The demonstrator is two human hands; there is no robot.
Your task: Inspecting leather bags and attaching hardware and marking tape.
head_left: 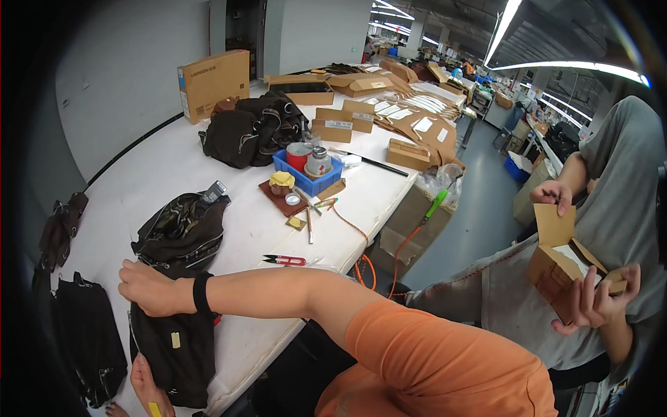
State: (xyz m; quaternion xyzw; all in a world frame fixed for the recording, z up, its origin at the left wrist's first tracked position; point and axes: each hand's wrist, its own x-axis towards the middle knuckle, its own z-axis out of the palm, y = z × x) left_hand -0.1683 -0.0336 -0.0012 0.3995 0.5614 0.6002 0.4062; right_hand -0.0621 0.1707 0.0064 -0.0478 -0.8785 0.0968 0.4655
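A black fabric bag (182, 347) with a small gold metal plate lies at the table's near left edge, a zip running along its left side. My right hand (149, 290), a black band on its wrist, is closed at the bag's upper end by the zip; its fingertips are hidden. Lower down, my left hand (144, 382) pinches the bag's left edge, with something yellow near its wrist. Just beyond my right hand sits another dark bag (182, 226), its mouth open and a tag on it.
More black bags (87, 340) lie at left and a pile (253, 128) behind. Red-handled thread snips (285, 260) and a blue tray (316, 182) of pots stand mid-table. At right, a co-worker in grey holds a small cardboard box (556, 274). An orange cord (396, 260) hangs by the table edge.
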